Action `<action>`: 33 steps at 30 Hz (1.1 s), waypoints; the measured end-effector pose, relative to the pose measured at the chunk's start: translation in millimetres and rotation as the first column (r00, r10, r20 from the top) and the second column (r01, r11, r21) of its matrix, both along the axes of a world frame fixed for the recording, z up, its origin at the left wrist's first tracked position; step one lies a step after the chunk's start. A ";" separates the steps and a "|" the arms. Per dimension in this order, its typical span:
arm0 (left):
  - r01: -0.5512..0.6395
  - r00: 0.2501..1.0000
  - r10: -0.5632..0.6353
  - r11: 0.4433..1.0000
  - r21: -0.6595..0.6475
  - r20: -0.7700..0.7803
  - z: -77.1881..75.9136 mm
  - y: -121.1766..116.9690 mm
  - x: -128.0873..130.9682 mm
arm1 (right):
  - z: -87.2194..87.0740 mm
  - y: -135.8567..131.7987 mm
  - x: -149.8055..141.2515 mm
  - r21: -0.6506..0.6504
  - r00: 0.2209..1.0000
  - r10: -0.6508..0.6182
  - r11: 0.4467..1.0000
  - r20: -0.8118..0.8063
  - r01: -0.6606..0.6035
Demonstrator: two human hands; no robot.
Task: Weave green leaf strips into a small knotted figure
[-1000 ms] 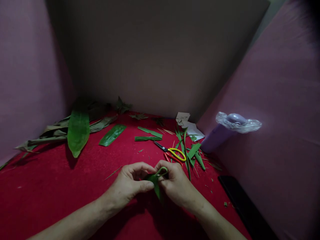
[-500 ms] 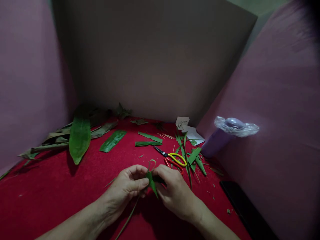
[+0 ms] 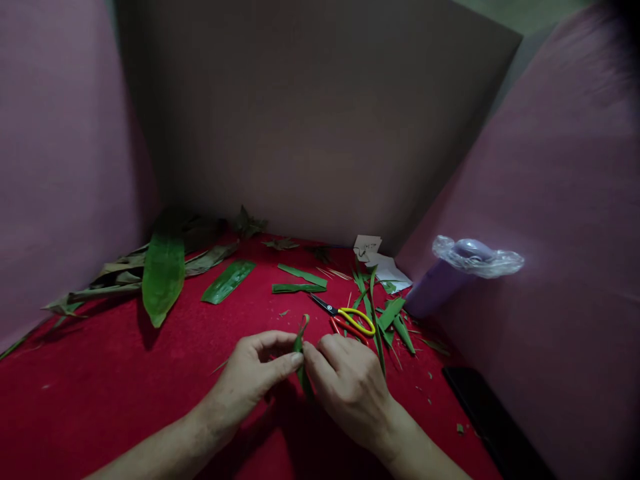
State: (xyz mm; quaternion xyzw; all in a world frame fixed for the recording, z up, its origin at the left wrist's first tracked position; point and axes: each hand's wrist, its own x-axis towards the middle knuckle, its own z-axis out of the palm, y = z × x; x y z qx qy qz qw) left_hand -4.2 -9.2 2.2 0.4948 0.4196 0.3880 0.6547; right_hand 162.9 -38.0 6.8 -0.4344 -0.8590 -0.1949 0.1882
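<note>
While pinching the leaf piece [image 3: 303, 379] at near centre with the left hand [image 3: 254, 372], probably folding it against the bunched right hand [image 3: 346, 379], can't tell that grip; next, needing steady pressure!

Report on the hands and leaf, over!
Left fingers pinching leaf; right fingers at its edge. Leaf's top curled over. Scissors beyond, not in the way.

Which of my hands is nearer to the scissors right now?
Right. Your right hand is just on the near side of the scissors, close to their handle end; your left hand is farther away, nearer you and to their left.
</note>
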 end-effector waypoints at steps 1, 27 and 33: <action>0.007 1.000 -0.007 1.000 -0.015 0.011 -0.3 -0.1 -0.6 | -0.6 -0.7 0.0 0.009 1.000 0.008 1.000 0.011 -0.008; 0.012 0.985 0.023 0.980 -0.199 0.172 -5.5 -0.5 1.5 | -10.9 -2.2 -6.7 0.018 0.989 0.145 0.989 -0.025 -0.145; 0.028 0.978 0.006 0.987 -0.156 0.210 -6.4 -0.5 0.8 | -10.1 -3.6 -6.5 0.008 0.990 0.128 0.992 -0.057 -0.128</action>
